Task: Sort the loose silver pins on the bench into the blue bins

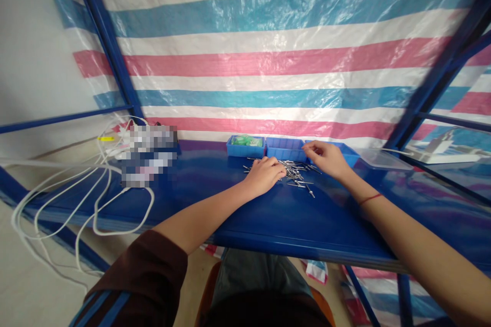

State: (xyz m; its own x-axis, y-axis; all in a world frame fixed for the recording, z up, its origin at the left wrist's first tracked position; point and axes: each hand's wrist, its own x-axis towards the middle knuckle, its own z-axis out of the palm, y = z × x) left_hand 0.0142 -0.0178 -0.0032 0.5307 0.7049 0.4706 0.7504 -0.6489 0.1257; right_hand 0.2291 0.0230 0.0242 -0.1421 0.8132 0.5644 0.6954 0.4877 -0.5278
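A loose pile of silvery blind rivets (294, 171), thin pins with thicker ends, lies on the blue tabletop. At its left side my left hand (265, 176) rests low, with curled fingers closed on some rivets; how many is hidden. My right hand (325, 157) is raised just right of the pile, in front of the bins, with thumb and fingers pinched together. What that pinch holds, if anything, cannot be made out. Behind the pile stand a middle blue bin (284, 150) and a right blue bin (348, 153), the latter partly covered by my right hand.
A left blue bin (246, 150) holds green-and-clear plastic packets. At the right lies a clear plastic lid (385, 159). White cables (104, 199) loop over the table's left end, near a blurred-out patch. Blue frame posts (109, 36) and a striped sheet (245, 61) bound the table.
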